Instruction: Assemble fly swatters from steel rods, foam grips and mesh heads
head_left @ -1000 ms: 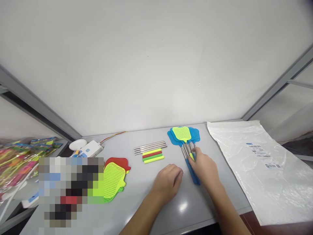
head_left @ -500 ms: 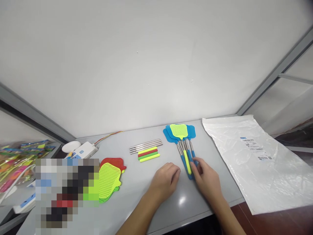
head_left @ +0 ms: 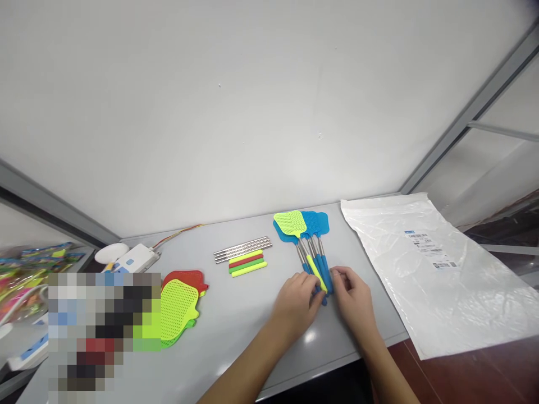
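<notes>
A grey table (head_left: 236,314) meets a white wall (head_left: 269,112), reddish floor (head_left: 463,381) below.

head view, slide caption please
Left hand and right hand at the handles of blue and yellow-green fly swatters on a gray table.

Yellow-green swatter head (head_left: 289,223), hole-dotted; blue swatter heads (head_left: 312,222). Loose grips (head_left: 246,261): 2 yellow-green, 1 red, 1 green.

Left fingers (head_left: 304,278) partly hide a blue handle (head_left: 306,268); the label (head_left: 428,250) is unreadably small.
</notes>
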A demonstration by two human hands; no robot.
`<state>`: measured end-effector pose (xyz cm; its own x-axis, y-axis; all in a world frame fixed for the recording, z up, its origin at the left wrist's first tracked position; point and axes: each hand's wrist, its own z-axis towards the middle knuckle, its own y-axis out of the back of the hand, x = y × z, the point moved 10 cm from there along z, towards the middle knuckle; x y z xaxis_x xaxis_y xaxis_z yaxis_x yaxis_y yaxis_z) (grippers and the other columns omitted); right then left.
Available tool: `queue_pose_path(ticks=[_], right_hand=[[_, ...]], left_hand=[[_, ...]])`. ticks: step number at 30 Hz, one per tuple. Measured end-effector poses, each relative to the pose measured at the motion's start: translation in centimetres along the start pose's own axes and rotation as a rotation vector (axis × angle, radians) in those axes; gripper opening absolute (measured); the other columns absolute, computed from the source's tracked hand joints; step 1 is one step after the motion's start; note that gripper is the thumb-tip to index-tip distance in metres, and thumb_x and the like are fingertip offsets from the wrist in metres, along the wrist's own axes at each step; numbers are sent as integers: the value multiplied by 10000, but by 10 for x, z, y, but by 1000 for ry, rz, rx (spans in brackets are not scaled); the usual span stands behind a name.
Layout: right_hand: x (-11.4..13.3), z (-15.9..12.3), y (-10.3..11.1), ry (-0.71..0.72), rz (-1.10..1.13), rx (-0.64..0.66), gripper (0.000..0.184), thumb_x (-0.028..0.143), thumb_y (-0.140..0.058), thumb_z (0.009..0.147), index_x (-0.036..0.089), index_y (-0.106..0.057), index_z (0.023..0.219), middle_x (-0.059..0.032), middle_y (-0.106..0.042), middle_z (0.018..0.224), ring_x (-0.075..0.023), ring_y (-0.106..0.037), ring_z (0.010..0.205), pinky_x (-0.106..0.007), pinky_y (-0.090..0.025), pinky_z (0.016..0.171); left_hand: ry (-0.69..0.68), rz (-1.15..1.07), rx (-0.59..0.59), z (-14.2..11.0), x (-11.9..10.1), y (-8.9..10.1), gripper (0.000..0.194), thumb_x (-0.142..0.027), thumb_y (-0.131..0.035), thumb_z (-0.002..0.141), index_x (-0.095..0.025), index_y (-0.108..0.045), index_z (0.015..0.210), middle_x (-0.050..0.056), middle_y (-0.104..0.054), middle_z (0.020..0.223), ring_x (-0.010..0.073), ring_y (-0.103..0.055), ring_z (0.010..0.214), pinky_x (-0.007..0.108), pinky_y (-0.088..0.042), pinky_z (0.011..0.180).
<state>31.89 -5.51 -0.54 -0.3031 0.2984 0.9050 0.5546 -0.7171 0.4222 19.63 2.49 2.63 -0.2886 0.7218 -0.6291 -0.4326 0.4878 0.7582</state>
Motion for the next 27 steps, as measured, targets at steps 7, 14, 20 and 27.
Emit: queue_pose_path(ticks=[7, 14, 20, 27], right_hand=[[1, 2, -2, -1, -32, 20, 375, 486, -488, 887, 170, -664, 984, -72, -686, 850, -210, -601, 741, -320, -467, 687], [4, 1, -5, 35, -120, 43, 343, 474, -497, 886, 194, -673, 972, 2, -578, 659, -180, -541, 615, -298, -432, 612], [3, 1, -8, 21, -154, 64, 326, 475, -502, 882, 205, -667, 961, 20, -519, 631, -176, -531, 604, -288, -412, 586], [0, 1, -8, 8, -109, 67, 326, 484, -519, 878, 201, -662, 954, 29, -494, 620, -168, -508, 599, -282, -413, 584]], left_hand=[[20, 78, -116, -4, 4, 5, 354, -346, -537, 917, -217, -515, 1246, 114, -530, 1246, 289, -486, 1112, 446, -419, 903], [29, 199, -74, 6, 8, 2, 556, -488, -485, 926, -221, -411, 1408, 142, -360, 1489, 340, -314, 1347, 574, -255, 1080], [-5, 206, -37, 8, 8, -1, 537, -459, -513, 913, -252, -422, 1400, 92, -360, 1517, 342, -270, 1385, 618, -198, 1105], [2, 189, -13, 6, 8, -2, 536, -455, -495, 926, -229, -410, 1405, 105, -355, 1518, 340, -275, 1380, 615, -201, 1110]])
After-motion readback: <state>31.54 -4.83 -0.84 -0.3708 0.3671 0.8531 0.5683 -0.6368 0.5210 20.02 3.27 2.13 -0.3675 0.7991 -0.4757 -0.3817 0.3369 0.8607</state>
